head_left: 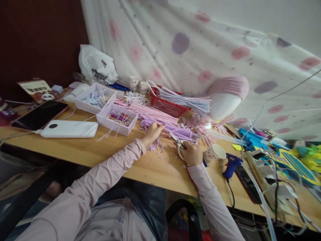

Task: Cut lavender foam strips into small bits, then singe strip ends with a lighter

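Note:
My left hand [152, 133] is closed in a pinch at the near edge of a bundle of purple pipe cleaners [184, 133]. It seems to grip a purple pipe cleaner, but the fingers hide most of it. In my right hand [192, 154] are scissors with white handles [180, 150]; their blades point up and left toward the left fingertips. Below the left hand, purple fuzz clippings [155, 145] lie scattered on the wooden table [160, 172]. Pink pipe cleaners [154, 113] lie behind the purple ones.
Left of my hands stand a white box of beads [116, 129], another white box [84, 103], a power bank [69, 129] and a phone [40, 115]. A red basket [167, 107] and a white head form [223, 105] stand behind. A paper cup [215, 152] and blue glue gun [232, 165] are at right.

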Demonstrator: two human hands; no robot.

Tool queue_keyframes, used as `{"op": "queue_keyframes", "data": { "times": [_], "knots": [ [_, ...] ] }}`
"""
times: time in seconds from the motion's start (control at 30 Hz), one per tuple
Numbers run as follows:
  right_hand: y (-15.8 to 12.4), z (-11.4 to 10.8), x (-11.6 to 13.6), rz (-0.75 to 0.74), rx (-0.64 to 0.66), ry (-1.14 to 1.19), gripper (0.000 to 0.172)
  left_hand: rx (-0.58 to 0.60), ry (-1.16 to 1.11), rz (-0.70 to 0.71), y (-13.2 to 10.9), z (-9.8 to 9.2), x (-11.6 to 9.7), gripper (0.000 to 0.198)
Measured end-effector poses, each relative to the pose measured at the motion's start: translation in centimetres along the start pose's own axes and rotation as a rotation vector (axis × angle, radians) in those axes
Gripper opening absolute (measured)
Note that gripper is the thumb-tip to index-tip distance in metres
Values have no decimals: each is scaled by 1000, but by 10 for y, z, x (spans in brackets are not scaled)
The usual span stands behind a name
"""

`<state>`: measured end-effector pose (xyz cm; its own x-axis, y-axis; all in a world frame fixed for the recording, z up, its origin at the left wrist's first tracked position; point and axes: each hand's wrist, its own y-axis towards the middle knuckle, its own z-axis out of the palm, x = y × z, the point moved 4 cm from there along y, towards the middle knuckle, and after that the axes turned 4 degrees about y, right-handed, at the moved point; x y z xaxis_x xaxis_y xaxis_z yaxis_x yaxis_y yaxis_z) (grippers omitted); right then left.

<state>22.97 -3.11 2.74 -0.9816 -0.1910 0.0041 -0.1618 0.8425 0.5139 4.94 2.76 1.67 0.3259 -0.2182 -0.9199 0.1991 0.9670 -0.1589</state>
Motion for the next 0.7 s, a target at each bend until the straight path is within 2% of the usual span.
{"op": "queue_keyframes", "data": {
  "times": [0.13, 0.23, 0.33, 0.5, 0.7],
  "knots": [
    [-3, -4, -1, 46, -26, 70, 41, 62, 26, -5, 3, -7, -2, 14],
    [1, -12, 3, 57, -30, 141, 33, 123, 61, 61, 7, -18, -6, 15],
    [11, -18, 10, 30, 53, 216, 26, 166, 80, 148, 10, -29, -11, 23],
    [29, -14, 18, -42, 206, 320, 21, 155, 119, 195, 13, -45, -17, 33],
    [22, -3, 26, -70, 192, 398, 11, 103, 159, 170, 14, -52, -14, 33]
  ]
}}
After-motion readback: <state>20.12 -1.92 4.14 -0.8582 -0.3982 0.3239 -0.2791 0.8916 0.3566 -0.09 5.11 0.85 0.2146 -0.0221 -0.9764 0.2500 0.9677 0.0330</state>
